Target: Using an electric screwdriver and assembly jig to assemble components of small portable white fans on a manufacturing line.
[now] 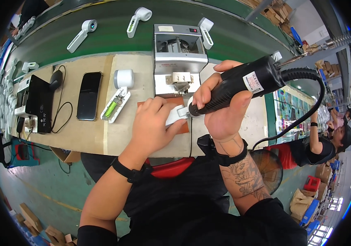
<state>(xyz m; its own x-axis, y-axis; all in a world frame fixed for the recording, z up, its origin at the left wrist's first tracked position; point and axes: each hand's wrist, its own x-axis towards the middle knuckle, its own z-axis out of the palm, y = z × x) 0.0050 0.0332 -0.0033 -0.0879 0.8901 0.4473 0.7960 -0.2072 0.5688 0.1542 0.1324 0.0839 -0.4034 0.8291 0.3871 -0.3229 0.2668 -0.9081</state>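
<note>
My left hand (151,123) is closed over a white plastic device (174,116), pressing it down on a reddish-brown pad (183,128). Most of the device is hidden under my fingers and behind the tool. In my right hand (222,119) is a black corded electric screwdriver (241,84), tilted, its lower end at the device; the bit's tip cannot be made out. Just beyond my hands stands a grey screw feeder (179,61). Left of my left hand lies an opened white handheld device (116,107) with a round head and a green battery cell in its handle.
A black phone (89,96) lies on the table's left, beside a black-and-white machine (36,104) with a cable. Several similar white devices, one a round-headed unit (137,20), rest on the green conveyor (114,37) behind. The screwdriver's cord (302,127) loops down on the right. A co-worker (323,143) sits at right.
</note>
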